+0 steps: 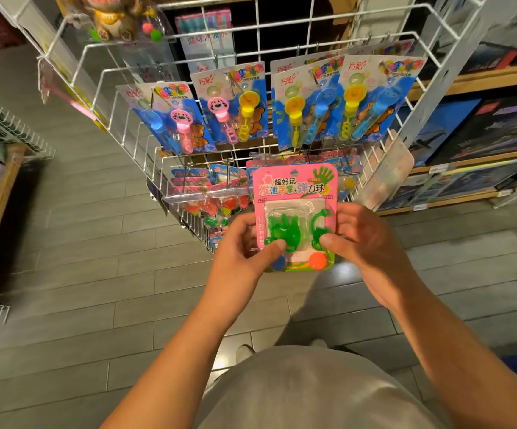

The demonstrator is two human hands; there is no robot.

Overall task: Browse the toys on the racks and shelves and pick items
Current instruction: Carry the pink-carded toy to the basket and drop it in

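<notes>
Both hands, left hand (241, 243) and right hand (371, 243), pinch a pink toy card (294, 193) reading "弹力球", before the wire rack (121, 125) of "方彩" bubble wands (294, 116); lower packs look blurred.

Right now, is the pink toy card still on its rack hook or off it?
Off. The pink toy card is held in front of the wire rack, left hand and right hand pinching its lower edges.
</notes>
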